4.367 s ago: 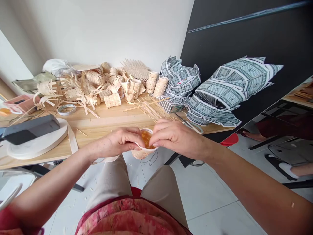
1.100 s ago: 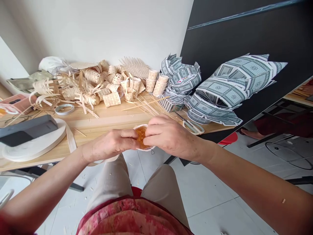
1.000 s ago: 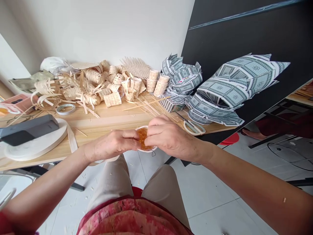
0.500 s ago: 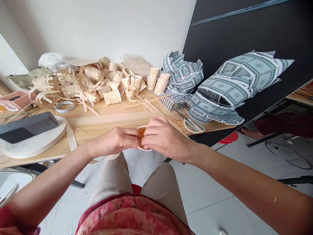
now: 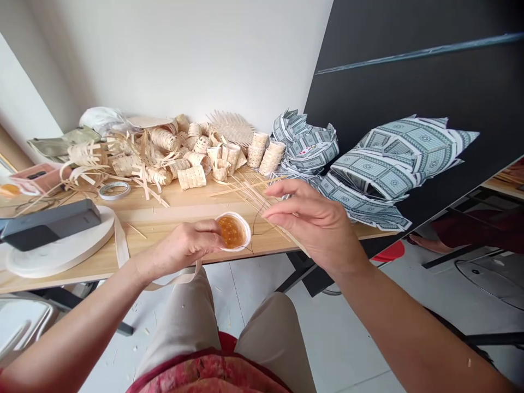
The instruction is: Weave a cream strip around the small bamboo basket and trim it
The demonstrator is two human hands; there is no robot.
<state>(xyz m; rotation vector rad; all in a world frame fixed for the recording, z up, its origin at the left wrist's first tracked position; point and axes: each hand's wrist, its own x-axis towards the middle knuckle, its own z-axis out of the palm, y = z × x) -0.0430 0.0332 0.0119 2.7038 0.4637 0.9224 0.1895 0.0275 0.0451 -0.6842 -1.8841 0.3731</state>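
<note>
My left hand [image 5: 194, 243] grips the near-left rim of a small round basket [image 5: 249, 232]. Its inside looks orange, and a white band runs round its rim. A dark thread [image 5: 254, 218] rises from the right side of that rim to my right hand [image 5: 307, 221], raised over the table's front part. Thumb and fingers there are pinched on the thread; any needle is too small to make out. A pale ribbon [image 5: 121, 243] comes off a large white roll [image 5: 61, 256] at the left and droops below my left wrist.
Behind the hands lies a heap of woven wood-strip baskets [image 5: 192, 178], with loose thin strips [image 5: 245, 185] beside it. Folded-paper pieces [image 5: 368, 174] stand at the right. A tape roll [image 5: 114, 190] and a dark grey device [image 5: 53, 224] on the ribbon roll are at the left.
My right hand has left the basket and moved up and right, drawing the thread out. The basket's orange inside is now uncovered. My left hand keeps hold; the view has tilted slightly.
</note>
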